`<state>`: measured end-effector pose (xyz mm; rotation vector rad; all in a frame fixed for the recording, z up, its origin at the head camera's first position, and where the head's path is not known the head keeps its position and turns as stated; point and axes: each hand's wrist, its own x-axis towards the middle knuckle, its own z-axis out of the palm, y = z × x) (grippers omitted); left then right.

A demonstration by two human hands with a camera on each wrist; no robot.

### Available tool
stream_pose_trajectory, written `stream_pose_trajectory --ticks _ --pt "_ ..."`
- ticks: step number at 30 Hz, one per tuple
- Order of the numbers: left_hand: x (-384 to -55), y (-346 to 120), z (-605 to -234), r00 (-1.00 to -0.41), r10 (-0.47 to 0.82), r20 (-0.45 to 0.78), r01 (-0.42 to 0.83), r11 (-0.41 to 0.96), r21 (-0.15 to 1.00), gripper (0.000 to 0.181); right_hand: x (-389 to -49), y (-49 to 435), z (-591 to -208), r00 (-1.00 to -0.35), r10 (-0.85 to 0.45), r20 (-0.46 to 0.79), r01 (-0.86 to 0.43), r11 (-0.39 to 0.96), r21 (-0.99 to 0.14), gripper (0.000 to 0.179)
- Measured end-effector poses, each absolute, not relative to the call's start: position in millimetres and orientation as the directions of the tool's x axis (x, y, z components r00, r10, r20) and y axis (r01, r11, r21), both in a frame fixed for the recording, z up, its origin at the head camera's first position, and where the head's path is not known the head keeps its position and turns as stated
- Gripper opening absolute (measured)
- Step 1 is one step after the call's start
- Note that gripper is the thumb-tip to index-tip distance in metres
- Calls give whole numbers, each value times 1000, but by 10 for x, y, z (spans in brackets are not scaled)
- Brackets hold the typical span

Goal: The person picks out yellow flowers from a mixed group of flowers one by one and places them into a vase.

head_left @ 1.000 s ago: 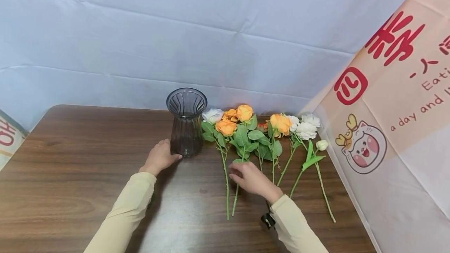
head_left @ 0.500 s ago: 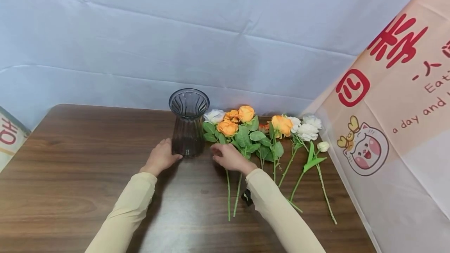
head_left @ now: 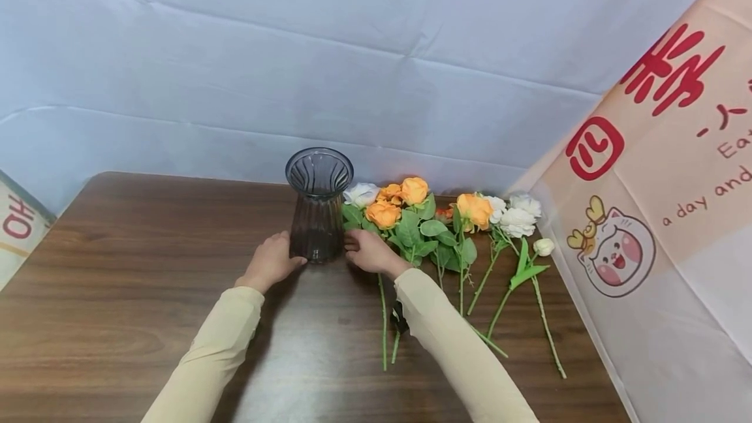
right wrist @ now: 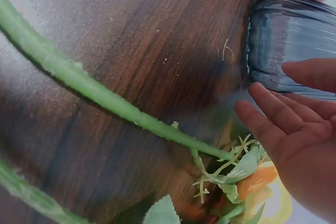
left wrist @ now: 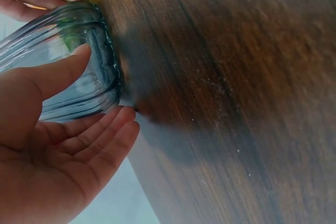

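Observation:
A tall, ribbed, dark translucent vase (head_left: pixel 318 227) with a flared rim stands upright near the table's back edge. My left hand (head_left: pixel 270 261) holds its base from the left, thumb across the near side and fingers alongside, as the left wrist view (left wrist: pixel 68 150) shows. From the right, my right hand (head_left: pixel 371 251) comes up to the vase's lower wall. Its fingers are nearly straight and its thumb overlaps the glass in the right wrist view. Orange roses (head_left: pixel 383 214) with green leaves lie just beyond the right hand, one stem (head_left: pixel 384 331) passing under it.
More flowers lie in a row to the right: an orange rose (head_left: pixel 474 211), white blooms (head_left: pixel 519 221) and a white tulip (head_left: pixel 544 247). Their stems point toward the front of the brown wooden table (head_left: pixel 147 292). A pale cloth wall (head_left: pixel 205 70) rises behind, a printed banner (head_left: pixel 623 247) at right.
My right hand has moved left and back, from over the rose stems to the vase's right side. The left hand stays at the vase. The whole view has shifted slightly.

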<state>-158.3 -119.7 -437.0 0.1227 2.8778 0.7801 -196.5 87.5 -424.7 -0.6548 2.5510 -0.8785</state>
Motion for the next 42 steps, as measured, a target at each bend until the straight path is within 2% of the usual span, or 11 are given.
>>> stream_pose_trajectory --ticks 10,18,26,33,42 --pt "-1561 -1187 -4369 -989 117 -89 57 862 503 54 -1917 866 -4213 -822 -531 -205 -293 704 -647 41" --pt "-1504 -1195 -4372 -985 132 -111 63 874 481 61 -1850 900 -4191 -805 -545 -235 -301 716 -630 42" --pt "-1433 -1198 -4366 -982 147 -117 75 879 470 59 -1773 936 -4157 -785 -573 -235 -334 711 -619 40" --pt "-1442 -1185 -4383 -983 142 -116 65 862 503 60 -1760 963 -4144 -787 -562 -253 -304 711 -635 41" --pt "-1474 -1198 -4399 -981 154 -118 62 826 560 70 -1681 1121 -4100 -804 -568 -176 -330 673 -662 44"
